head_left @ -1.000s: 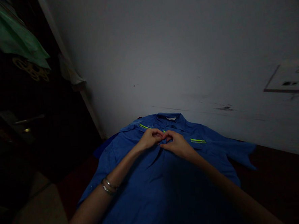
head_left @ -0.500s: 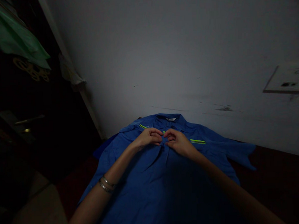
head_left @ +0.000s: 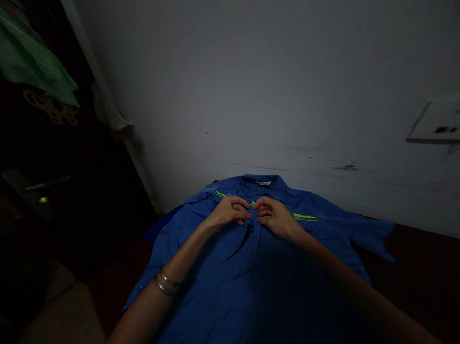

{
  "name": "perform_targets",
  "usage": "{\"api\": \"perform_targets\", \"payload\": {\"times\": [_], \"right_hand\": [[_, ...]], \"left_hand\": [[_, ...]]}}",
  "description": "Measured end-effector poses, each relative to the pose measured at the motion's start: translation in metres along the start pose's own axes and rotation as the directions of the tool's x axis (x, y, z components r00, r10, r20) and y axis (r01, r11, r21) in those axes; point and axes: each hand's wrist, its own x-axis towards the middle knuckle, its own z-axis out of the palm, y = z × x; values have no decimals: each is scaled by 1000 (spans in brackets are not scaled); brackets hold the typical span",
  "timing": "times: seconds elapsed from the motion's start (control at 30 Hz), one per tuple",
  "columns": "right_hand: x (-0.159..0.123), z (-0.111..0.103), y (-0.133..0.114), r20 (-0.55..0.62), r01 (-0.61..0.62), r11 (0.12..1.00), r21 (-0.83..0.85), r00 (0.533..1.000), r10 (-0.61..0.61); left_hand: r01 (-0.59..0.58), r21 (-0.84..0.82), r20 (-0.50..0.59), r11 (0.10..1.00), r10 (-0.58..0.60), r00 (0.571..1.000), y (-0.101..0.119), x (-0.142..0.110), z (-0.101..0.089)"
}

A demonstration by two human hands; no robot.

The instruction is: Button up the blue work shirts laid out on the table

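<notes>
A blue shirt (head_left: pixel 217 292) with yellow-green strips across the chest lies spread out, its collar towards the wall. My left hand (head_left: pixel 233 210) is closed in a pinch on the shirt's front opening, a little below the collar. Facing it, my right hand (head_left: pixel 274 216) pinches the other side of the same opening. The fingertips are almost together, and folds run down the cloth from them. Whether a button lies between the fingers is too dark and small to make out. Two bracelets circle my left wrist.
The shirt rests on a dark red surface (head_left: pixel 423 279) against a pale wall (head_left: pixel 267 86). A wall socket (head_left: pixel 445 122) is at the right. On the left stand a dark door with a handle (head_left: pixel 46 186) and a hanging green cloth (head_left: pixel 32 64).
Hardly anything differs. Both hands stay at the shirt's front opening, with only a slight shift of the fingers, and the whole view has moved a few pixels.
</notes>
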Motion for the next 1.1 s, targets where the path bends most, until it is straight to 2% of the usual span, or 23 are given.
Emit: {"api": "perform_targets", "payload": {"times": [0.23, 0.37, 0.7, 0.87, 1.0, 1.1], "right_hand": [[-1, -2, -7, -23, -63, 997, -44, 998, 62], [-1, -4, -12, -7, -123, 992, -13, 992, 122], [1, -7, -11, -9, -115, 993, 29, 993, 116], [5, -21, -13, -61, -129, 992, 16, 990, 129], [6, -35, -19, -50, -162, 986, 25, 985, 163], [1, -38, -28, 101, -205, 974, 92, 976, 196]], "left_hand": [[-44, 16, 17, 999, 43, 999, -3, 1, 4], [-56, 31, 42, 998, 54, 998, -1, -1, 4], [-90, -43, 39, 995, 91, 995, -3, 1, 2], [-86, -26, 52, 996, 87, 995, 0, -1, -5], [-81, -15, 141, 997, 82, 987, 4, -5, -14], [-28, 1, 297, 1000, 27, 955, 9, -10, -21]]}}
